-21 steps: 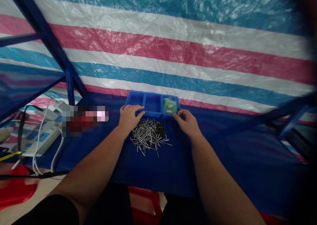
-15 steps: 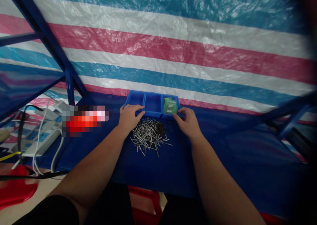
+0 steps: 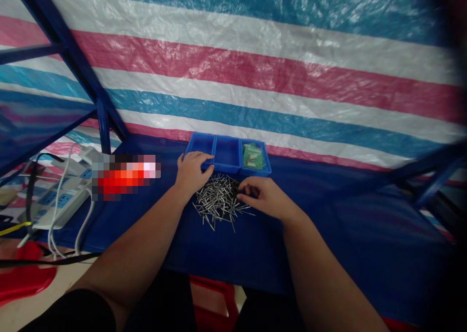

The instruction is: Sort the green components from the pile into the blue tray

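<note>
Head view
Left hand (image 3: pixel 190 173): fingers spread flat on the front rim of the tray (image 3: pixel 226 155), left compartment, clutching nothing.
Right hand (image 3: pixel 265 196): fingers curled at the pins (image 3: pixel 219 199), tips at the heap's 3 o'clock edge; whether they pinch a pin, I cannot tell.
Pins: loose heap on the desk (image 3: pixel 328 225), just at 6 o'clock of the tray, between both hands.
Tray: three compartments; green parts (image 3: pixel 252 156) lie in the right one.
Power strip (image 3: pixel 60 198): at 9 o'clock, well apart.

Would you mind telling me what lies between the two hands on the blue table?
In the head view, a pile of metal pins lies between the left hand and right hand.
</note>
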### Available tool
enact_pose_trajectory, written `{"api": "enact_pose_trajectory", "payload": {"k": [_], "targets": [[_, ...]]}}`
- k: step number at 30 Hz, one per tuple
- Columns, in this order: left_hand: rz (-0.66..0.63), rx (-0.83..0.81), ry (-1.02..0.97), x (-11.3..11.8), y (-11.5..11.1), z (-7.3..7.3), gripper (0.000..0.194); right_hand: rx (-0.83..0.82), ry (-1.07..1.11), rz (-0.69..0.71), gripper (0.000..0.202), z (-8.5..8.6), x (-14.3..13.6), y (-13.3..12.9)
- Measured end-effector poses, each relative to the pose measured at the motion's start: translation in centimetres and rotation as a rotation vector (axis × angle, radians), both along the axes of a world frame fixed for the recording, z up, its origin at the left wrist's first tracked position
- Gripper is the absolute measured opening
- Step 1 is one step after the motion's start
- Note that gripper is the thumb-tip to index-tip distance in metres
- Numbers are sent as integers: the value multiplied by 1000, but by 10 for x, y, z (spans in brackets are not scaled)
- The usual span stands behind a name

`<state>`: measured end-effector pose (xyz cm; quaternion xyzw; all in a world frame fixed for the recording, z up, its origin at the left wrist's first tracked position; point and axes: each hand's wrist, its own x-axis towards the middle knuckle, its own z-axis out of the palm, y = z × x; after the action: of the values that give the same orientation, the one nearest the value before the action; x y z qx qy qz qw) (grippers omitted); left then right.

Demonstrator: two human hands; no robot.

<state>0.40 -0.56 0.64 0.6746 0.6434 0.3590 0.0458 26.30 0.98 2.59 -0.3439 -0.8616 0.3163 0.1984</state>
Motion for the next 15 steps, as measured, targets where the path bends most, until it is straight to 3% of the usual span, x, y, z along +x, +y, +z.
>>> {"api": "enact_pose_trajectory", "payload": {"k": [4, 15], "targets": [[12, 17, 16, 2, -1, 0, 29, 15, -43, 102, 25, -4, -8, -3], [16, 29, -10, 4, -2, 2, 23, 17, -21, 136, 8, -10, -11, -4]]}}
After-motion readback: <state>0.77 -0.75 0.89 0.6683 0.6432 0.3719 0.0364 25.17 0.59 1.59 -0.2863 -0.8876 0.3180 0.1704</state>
